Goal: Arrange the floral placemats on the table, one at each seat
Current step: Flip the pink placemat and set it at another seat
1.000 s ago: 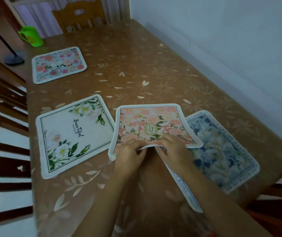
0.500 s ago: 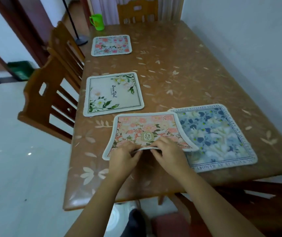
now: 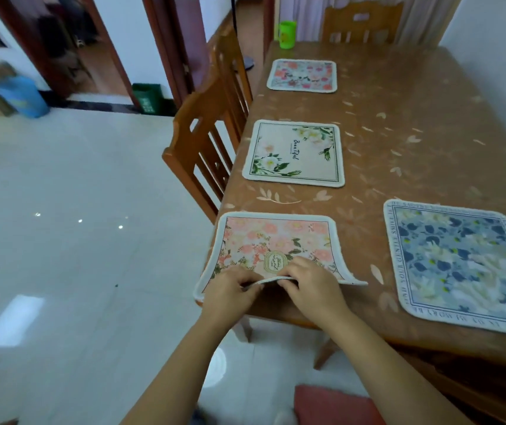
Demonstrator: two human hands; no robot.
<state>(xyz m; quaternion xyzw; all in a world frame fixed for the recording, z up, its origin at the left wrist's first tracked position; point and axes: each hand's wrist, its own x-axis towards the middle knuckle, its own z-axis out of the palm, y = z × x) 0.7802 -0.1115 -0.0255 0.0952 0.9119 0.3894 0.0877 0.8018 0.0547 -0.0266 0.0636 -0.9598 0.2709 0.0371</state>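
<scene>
Low in the centre of the frame, the left hand (image 3: 230, 291) and right hand (image 3: 310, 286) each have their grip clamped on the raised, curled near edge of the pink floral placemat (image 3: 276, 237). It lies at the worktop's (image 3: 414, 118) near left corner. The blue floral placemat (image 3: 460, 265) lies apart at the right. The white "Beautiful" placemat (image 3: 294, 153) and a pink-and-red floral placemat (image 3: 302, 75) sit further up the frame, beside a wooden chair (image 3: 202, 148). A green cup (image 3: 287, 34) stands at the top.
</scene>
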